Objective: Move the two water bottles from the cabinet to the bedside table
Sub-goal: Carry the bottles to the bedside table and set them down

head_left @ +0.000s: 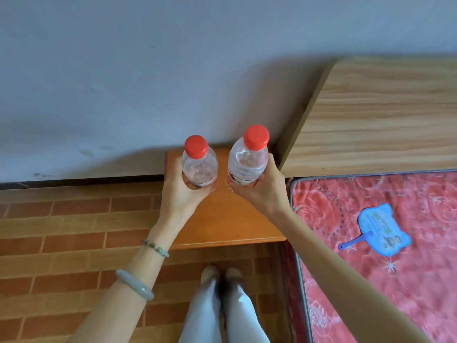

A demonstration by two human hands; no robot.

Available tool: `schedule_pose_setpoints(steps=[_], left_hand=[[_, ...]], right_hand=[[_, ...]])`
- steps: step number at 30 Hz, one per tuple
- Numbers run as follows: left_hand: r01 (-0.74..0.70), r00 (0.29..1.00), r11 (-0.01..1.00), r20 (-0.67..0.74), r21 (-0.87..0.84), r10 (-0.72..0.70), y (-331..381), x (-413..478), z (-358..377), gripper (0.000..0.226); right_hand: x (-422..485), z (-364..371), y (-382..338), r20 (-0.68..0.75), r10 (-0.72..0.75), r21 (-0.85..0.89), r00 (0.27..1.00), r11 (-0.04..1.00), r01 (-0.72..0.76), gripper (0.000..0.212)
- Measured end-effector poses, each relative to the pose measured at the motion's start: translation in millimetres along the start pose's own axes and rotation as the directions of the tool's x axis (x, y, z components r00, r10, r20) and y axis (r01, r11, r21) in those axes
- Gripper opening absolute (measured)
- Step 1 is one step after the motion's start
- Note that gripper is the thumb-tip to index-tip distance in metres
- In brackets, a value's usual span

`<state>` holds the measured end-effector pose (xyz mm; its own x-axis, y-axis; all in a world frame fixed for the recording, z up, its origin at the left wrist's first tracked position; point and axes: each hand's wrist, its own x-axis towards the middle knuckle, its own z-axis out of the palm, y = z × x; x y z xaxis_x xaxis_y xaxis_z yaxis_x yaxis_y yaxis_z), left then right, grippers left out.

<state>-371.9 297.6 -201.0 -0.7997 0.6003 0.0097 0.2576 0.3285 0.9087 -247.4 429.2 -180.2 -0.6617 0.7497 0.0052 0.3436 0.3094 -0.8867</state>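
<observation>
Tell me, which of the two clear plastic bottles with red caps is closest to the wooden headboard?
The clear red-capped bottle in the right hand. It sits almost against the wooden headboard, while the bottle in the left hand is farther left.

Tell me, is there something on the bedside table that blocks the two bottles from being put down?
Nothing visible does. The left bottle and right bottle are held over the bedside table, whose visible top is bare.

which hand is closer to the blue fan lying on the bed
Right. The right hand, holding a red-capped clear bottle, is beside the bed where the blue bear-shaped plastic fan lies; the left hand is further left.
</observation>
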Motion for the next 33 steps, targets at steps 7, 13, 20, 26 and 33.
schedule_pose_setpoints(steps=[7,13,20,26,33], left_hand=[[0.069,0.997,0.997,0.04,0.043,-0.071,-114,20,53,0.073],[0.09,0.994,0.995,0.061,0.05,-0.093,-182,30,93,0.073],[0.097,0.993,0.992,0.068,0.076,-0.102,-221,44,116,0.077],[0.071,0.995,0.995,0.071,0.069,-0.076,-225,48,125,0.076],[0.081,0.991,0.995,0.099,0.063,-0.087,-226,48,124,0.077]], right_hand=[[35,58,117,0.019,0.027,-0.03,0.999,0.999,-0.027,0.067],[49,93,200,0.044,0.068,-0.034,0.997,0.997,-0.067,0.068],[63,112,245,0.05,0.081,-0.025,0.995,0.996,-0.08,0.066],[66,121,256,0.053,0.104,-0.026,0.993,0.994,-0.103,0.062],[64,122,254,0.083,0.102,-0.043,0.991,0.994,-0.099,0.067]])
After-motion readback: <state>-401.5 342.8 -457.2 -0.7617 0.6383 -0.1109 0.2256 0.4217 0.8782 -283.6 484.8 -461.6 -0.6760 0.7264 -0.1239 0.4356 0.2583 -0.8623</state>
